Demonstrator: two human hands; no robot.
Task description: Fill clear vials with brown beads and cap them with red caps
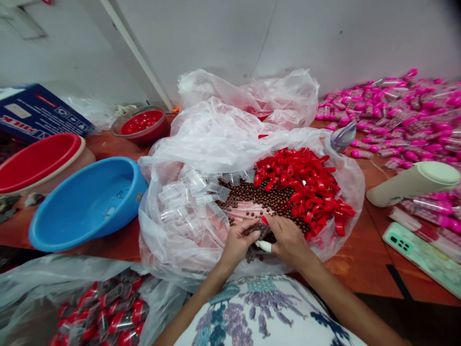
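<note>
My left hand (pixel 238 241) and my right hand (pixel 288 240) meet at the near edge of a clear plastic bag (pixel 201 139) spread open on the table. Together they pinch a small clear tube with a red cap (pixel 264 228), filled with brown balls. My right thumb wears a white finger cover (pixel 263 246). Inside the bag lie small brown balls (pixel 257 198) in the middle, red caps (pixel 306 185) on the right and empty clear tubes (pixel 187 202) on the left.
A blue basin (pixel 90 204) and a red basin (pixel 34 161) stand at the left, a red bowl (pixel 142 124) behind. Pink-capped tubes (pixel 403 113) pile up at the right, near a white bottle (pixel 414 182) and a phone (pixel 421 252). Finished red-capped tubes (pixel 104 312) fill a bag at lower left.
</note>
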